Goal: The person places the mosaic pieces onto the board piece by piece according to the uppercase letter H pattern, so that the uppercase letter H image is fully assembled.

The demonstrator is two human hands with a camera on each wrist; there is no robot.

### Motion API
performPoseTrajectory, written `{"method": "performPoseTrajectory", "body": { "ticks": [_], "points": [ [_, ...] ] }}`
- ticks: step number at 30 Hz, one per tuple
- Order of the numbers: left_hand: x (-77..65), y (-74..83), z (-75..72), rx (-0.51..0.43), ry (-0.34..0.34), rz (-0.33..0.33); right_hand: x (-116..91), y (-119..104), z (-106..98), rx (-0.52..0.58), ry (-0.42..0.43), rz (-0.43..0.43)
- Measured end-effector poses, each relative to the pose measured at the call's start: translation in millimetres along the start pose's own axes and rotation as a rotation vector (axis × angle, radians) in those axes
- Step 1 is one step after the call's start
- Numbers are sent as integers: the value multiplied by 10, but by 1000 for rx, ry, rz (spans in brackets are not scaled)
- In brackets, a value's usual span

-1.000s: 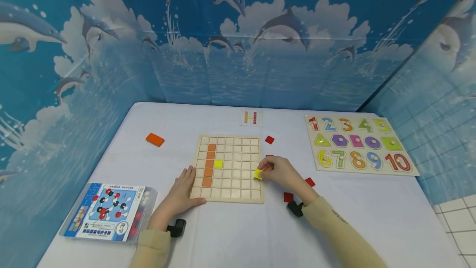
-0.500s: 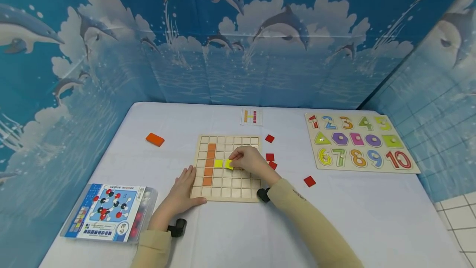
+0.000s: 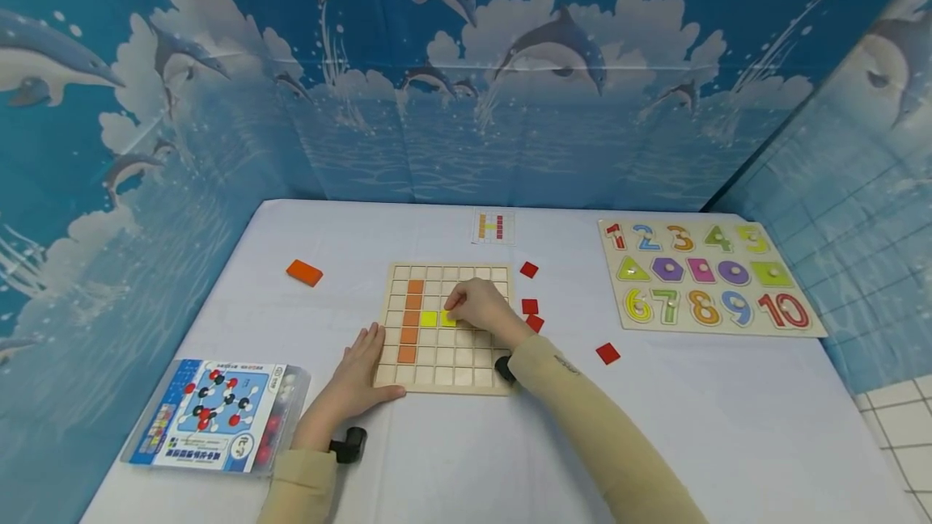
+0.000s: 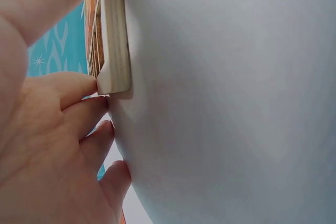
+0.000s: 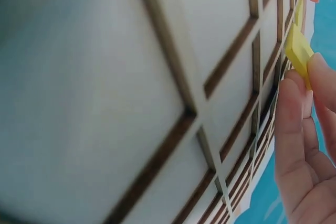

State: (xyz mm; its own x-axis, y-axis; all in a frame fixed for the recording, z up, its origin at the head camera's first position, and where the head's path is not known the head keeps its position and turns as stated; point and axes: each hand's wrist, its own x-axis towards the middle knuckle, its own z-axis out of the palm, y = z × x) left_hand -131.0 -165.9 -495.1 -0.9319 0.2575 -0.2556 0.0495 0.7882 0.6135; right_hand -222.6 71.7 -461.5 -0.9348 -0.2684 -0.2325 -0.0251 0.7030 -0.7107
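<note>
My right hand (image 3: 480,307) pinches a yellow square tile (image 5: 298,51) over the wooden grid board (image 3: 463,377). In the right wrist view the tile is tilted, its lower end between thumb and fingers. Left of it, another yellow tile (image 3: 429,319) lies in a cell beside a column of orange tiles (image 3: 409,335). My left hand (image 3: 353,374) rests at the board's lower left corner with fingers spread. The left wrist view has its fingertips along the board's wooden edge (image 4: 116,51).
Several red tiles (image 3: 607,353) lie right of the board. An orange block (image 3: 304,272) sits at the left, a pattern card (image 3: 493,227) behind the board. A number puzzle (image 3: 705,269) is at the right. Front left stands a plastic-boxed molecule set (image 3: 218,415).
My right hand has carried the yellow tile from the board's right edge leftward to the cell beside the other yellow tile. My left hand has stayed in place.
</note>
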Motion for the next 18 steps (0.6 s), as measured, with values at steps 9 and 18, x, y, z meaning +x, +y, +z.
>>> {"method": "performPoseTrajectory", "body": {
  "ticks": [9,18],
  "points": [
    [-17,5,-3,1,-3,0,8,-34,69,-31,2,-9],
    [-24,22,-20,-11,0,7,15,-55,91,-128,9,-70]
  ]
}}
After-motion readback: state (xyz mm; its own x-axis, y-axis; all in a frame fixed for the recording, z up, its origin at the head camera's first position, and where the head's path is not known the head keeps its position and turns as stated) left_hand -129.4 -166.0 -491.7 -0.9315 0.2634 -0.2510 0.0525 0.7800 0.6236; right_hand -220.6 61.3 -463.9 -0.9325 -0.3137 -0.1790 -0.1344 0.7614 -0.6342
